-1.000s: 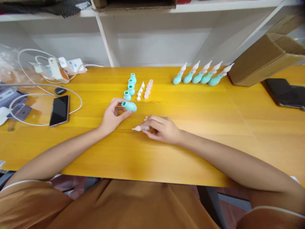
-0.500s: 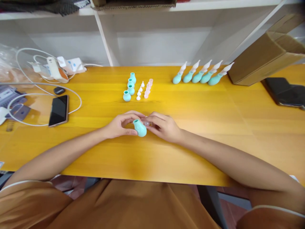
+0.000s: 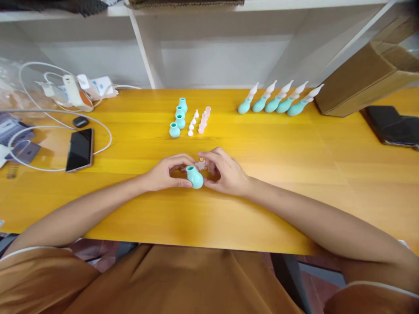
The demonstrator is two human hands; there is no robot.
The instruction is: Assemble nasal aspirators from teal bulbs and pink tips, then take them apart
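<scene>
Your left hand (image 3: 163,174) pinches a smooth pear-shaped teal bulb (image 3: 196,179); just beyond bulb, translucent piece (image 3: 200,165), partly hidden. Beside bulb, your right hand (image 3: 228,173) curls half-open, grip unclear.

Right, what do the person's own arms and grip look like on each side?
The left grip and right grip are bare hands, without gloves; I see no rings, watch or cables. The forearms are uncovered too. The sleeves are short, orange-brown and pale-edged. Finer markings are too small to tell.
</scene>
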